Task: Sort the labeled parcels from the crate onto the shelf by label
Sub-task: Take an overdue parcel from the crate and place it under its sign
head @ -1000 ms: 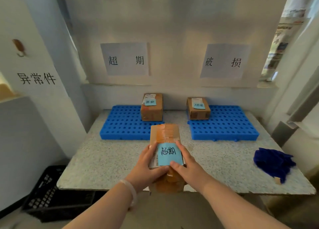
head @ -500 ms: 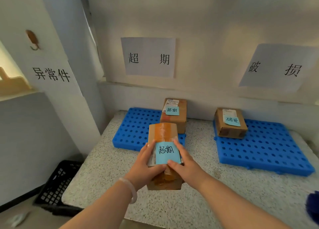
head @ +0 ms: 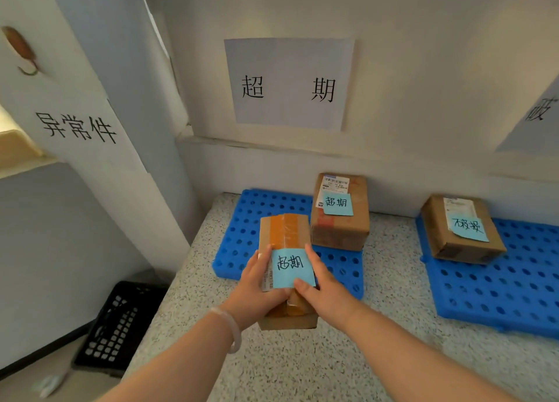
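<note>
I hold a long cardboard parcel (head: 284,235) with orange tape and a blue note reading 超期, above the near edge of the left blue mat (head: 245,238). My left hand (head: 257,286) grips its left side and my right hand (head: 323,286) its right side. A second parcel (head: 340,220) with the same 超期 note sits on that mat below the wall sign 超期 (head: 289,82). On the right blue mat (head: 499,283) rests a parcel (head: 461,230) with a different blue note.
The speckled stone shelf (head: 302,362) runs under both mats. A black plastic crate (head: 118,329) stands on the floor at the lower left. A white pillar with the sign 异常件 (head: 77,127) rises at the left. Another wall sign (head: 538,114) is cut off at right.
The view has closed in and swung left toward the left mat. The held parcel has moved forward, from over the shelf's front edge to over the left mat's near edge.
</note>
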The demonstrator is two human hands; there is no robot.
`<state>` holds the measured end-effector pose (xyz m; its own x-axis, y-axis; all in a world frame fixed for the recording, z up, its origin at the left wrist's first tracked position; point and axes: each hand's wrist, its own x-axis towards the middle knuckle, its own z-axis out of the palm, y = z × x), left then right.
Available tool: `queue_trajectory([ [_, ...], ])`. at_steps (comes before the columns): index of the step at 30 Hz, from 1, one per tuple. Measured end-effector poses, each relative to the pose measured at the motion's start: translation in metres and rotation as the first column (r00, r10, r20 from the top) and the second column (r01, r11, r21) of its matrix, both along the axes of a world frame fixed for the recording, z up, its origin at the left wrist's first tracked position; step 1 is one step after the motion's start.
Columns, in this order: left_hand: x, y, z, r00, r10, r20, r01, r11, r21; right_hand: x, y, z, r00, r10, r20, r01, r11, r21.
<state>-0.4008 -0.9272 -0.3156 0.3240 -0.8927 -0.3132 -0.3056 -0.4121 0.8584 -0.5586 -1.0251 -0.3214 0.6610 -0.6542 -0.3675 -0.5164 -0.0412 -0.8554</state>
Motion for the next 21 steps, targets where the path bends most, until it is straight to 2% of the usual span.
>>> queue_trajectory([
  [6,0.054,-0.043,-0.038,0.989,-0.148,0.008,0.147,0.985,0.087,0.044,-0.018,-0.033,0.989,-0.104,-0.104,0.104,0.995,-0.005],
  [13,0.078,-0.074,-0.078,0.936,-0.348,0.054,0.339,0.932,0.13,0.06,-0.03,-0.054,0.957,-0.231,-0.176,0.226,0.973,-0.047],
  [18,0.088,-0.082,-0.081,0.927,-0.352,0.13,0.341,0.935,0.103,0.066,-0.031,-0.048,0.956,-0.218,-0.196,0.197,0.973,-0.121],
  [21,0.089,-0.07,-0.071,0.909,-0.338,0.243,0.326,0.941,0.09,0.06,-0.009,-0.042,0.951,-0.189,-0.246,0.125,0.959,-0.254],
])
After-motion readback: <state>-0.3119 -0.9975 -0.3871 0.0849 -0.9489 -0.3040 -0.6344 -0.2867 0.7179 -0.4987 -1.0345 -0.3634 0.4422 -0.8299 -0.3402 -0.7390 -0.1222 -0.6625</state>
